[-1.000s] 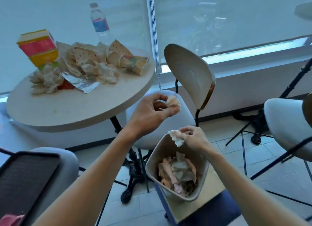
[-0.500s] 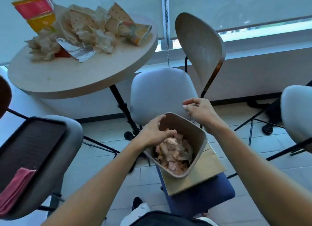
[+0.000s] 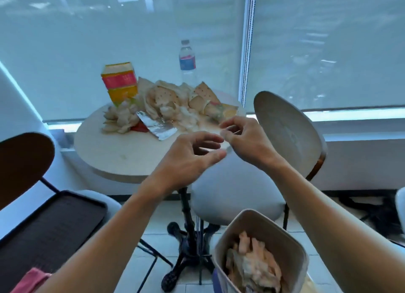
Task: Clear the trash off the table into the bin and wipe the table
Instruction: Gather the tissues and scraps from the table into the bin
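Observation:
A round beige table (image 3: 122, 159) carries a heap of trash: crumpled napkins (image 3: 118, 122), a foil wrapper (image 3: 157, 129), dotted paper wrappers (image 3: 166, 97), a flattened paper cup (image 3: 219, 111), a colourful carton (image 3: 119, 82) and a water bottle (image 3: 187, 61). Both hands hover over the table's near right edge. My left hand (image 3: 192, 159) has loosely curled fingers and holds nothing. My right hand (image 3: 243, 137) also holds nothing, its fingers curled with thumb and forefinger close together. The beige bin (image 3: 282, 233), part full of crumpled paper, stands at the lower right.
A grey-seated chair (image 3: 236, 196) with a curved back stands between table and bin. On the left, another chair seat holds a black tray (image 3: 48, 231) and a pink cloth (image 3: 32, 279). The table's black pedestal foot (image 3: 188, 249) is on the tiled floor.
Both hands dropped their paper scraps into the bin, then rose from it to the table's near edge. My view lifted from the bin toward the table.

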A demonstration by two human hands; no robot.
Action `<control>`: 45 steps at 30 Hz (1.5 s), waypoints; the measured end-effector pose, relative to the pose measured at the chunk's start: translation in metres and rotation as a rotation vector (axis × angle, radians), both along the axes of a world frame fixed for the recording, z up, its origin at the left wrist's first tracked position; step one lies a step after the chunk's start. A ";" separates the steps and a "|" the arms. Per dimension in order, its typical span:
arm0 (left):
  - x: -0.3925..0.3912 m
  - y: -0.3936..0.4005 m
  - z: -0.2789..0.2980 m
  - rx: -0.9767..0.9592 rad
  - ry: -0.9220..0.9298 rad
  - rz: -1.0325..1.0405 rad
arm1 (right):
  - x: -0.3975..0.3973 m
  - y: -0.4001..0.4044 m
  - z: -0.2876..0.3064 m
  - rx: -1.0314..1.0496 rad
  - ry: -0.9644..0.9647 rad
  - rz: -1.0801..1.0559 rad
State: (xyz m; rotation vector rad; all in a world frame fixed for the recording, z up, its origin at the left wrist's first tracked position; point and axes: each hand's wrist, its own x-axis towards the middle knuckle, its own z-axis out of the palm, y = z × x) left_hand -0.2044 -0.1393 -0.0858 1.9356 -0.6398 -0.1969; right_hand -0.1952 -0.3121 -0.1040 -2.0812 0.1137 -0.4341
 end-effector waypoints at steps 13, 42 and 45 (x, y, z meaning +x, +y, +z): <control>0.103 0.100 0.010 -0.005 0.000 0.160 | 0.085 0.069 0.007 -0.401 0.100 -0.106; 0.139 0.113 0.037 -0.649 0.059 -0.017 | 0.084 0.125 0.043 0.452 0.032 0.393; 0.136 0.111 0.038 -0.659 0.094 0.016 | 0.074 0.115 0.036 0.488 0.020 0.303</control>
